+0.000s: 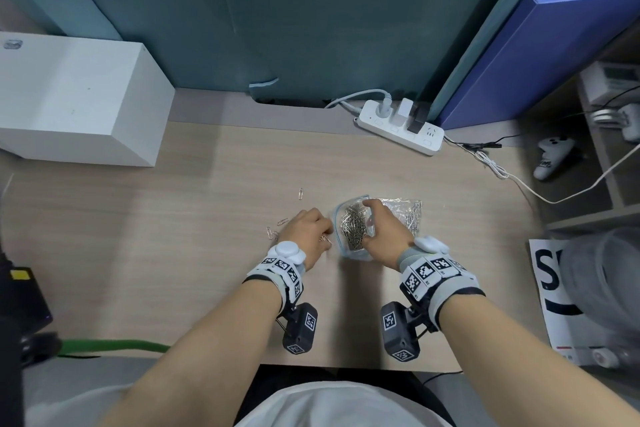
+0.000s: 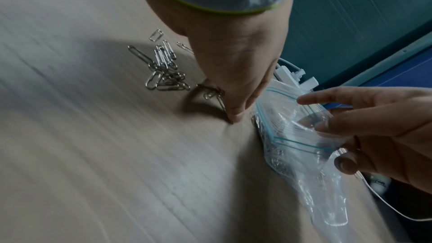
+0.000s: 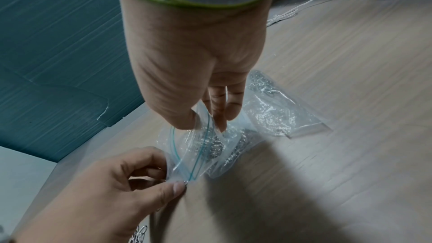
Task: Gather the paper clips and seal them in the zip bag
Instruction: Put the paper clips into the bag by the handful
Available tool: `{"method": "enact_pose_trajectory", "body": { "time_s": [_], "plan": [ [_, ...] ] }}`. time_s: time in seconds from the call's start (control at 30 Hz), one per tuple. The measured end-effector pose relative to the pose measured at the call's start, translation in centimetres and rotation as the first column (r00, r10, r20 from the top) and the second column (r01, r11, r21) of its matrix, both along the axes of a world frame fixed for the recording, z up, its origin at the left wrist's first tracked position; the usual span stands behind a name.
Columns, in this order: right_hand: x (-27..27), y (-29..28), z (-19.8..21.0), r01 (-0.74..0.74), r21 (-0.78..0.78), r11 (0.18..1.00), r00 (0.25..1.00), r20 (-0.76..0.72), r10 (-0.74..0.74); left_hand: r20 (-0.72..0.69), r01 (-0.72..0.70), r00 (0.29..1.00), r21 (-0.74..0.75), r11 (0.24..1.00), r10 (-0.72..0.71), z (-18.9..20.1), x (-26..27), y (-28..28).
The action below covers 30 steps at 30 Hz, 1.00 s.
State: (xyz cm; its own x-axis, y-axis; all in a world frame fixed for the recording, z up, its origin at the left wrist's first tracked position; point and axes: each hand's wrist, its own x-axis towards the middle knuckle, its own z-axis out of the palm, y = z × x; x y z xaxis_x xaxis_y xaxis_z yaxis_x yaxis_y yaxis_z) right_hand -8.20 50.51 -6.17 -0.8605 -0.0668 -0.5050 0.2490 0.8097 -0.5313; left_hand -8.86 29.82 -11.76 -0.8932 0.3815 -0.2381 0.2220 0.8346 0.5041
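A clear zip bag [image 1: 353,230] with a blue seal strip, mouth open to the left, lies at mid-desk with many silver paper clips inside. My right hand [image 1: 372,218] pinches the upper lip of the zip bag [image 3: 198,147] between thumb and fingers and holds the mouth open. Just left of the mouth, my left hand [image 1: 325,234] pinches a few paper clips [image 2: 214,93] with curled fingers, thumb tip on the desk. Several loose paper clips [image 2: 163,67] lie in a small heap behind that hand, and one clip [image 1: 300,193] lies apart, farther back.
A second clear bag [image 1: 405,211] with clips lies right of the zip bag. A white box [image 1: 79,97] stands back left, a power strip [image 1: 401,125] with cables back right. A printed sheet [image 1: 554,288] lies at the right edge.
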Motion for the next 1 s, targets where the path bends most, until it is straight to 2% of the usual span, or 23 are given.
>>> {"method": "enact_pose_trajectory", "body": {
  "time_s": [0.27, 0.43, 0.47, 0.53, 0.6, 0.7, 0.77, 0.8, 0.87, 0.93, 1.0],
  "plan": [
    [0.1, 0.3, 0.0, 0.005, -0.002, 1.0, 1.0, 0.006, -0.005, -0.07, 0.165, 0.981, -0.205, 0.965, -0.183, -0.1, -0.9, 0.1],
    [0.1, 0.2, 0.2, -0.002, -0.003, 1.0, 1.0, 0.016, 0.002, -0.103, 0.195, 0.963, -0.366, 0.91, -0.248, 0.2, -0.5, -0.8],
    [0.0, 0.1, 0.2, -0.004, -0.002, 1.0, 1.0, 0.015, 0.004, -0.117, 0.175, 0.966, -0.358, 0.917, -0.23, 0.1, -0.5, -0.9],
    [0.0, 0.0, 0.3, -0.001, -0.008, 1.0, 1.0, 0.012, 0.001, -0.094, 0.082, 0.99, -0.208, 0.975, -0.104, 0.6, -0.8, -0.8],
    [-0.1, -0.1, 0.3, -0.001, -0.001, 1.0, 1.0, 0.01, 0.001, -0.049, -0.049, 0.997, 0.05, 0.998, 0.051, 1.7, -1.1, 0.1],
    [-0.2, -0.3, 0.2, -0.007, 0.0, 1.0, 1.0, 0.009, 0.007, 0.046, -0.112, 0.994, 0.347, 0.931, 0.102, 2.8, -1.4, 1.7],
    [-0.3, -0.5, 0.2, -0.01, -0.011, 1.0, 1.0, 0.009, 0.01, 0.05, -0.155, 0.988, 0.387, 0.909, 0.147, 2.1, -1.8, 1.2],
    [-0.3, -0.5, 0.2, -0.008, -0.013, 1.0, 1.0, 0.008, 0.008, 0.017, -0.174, 0.984, 0.35, 0.921, 0.179, 1.4, -2.2, 0.4],
    [-0.3, -0.4, 0.2, -0.001, -0.013, 1.0, 1.0, 0.012, 0.001, -0.035, -0.191, 0.98, 0.138, 0.972, 0.197, 0.4, -3.1, -1.7],
    [-0.3, -0.3, 0.2, -0.003, -0.011, 1.0, 1.0, 0.015, 0.003, -0.006, -0.132, 0.991, -0.096, 0.987, 0.132, -0.3, -3.7, -3.8],
    [-0.3, -0.3, 0.2, -0.004, -0.014, 1.0, 1.0, 0.018, 0.005, 0.002, -0.054, 0.998, -0.177, 0.983, 0.055, -0.6, -3.7, -5.1]
  ]
}}
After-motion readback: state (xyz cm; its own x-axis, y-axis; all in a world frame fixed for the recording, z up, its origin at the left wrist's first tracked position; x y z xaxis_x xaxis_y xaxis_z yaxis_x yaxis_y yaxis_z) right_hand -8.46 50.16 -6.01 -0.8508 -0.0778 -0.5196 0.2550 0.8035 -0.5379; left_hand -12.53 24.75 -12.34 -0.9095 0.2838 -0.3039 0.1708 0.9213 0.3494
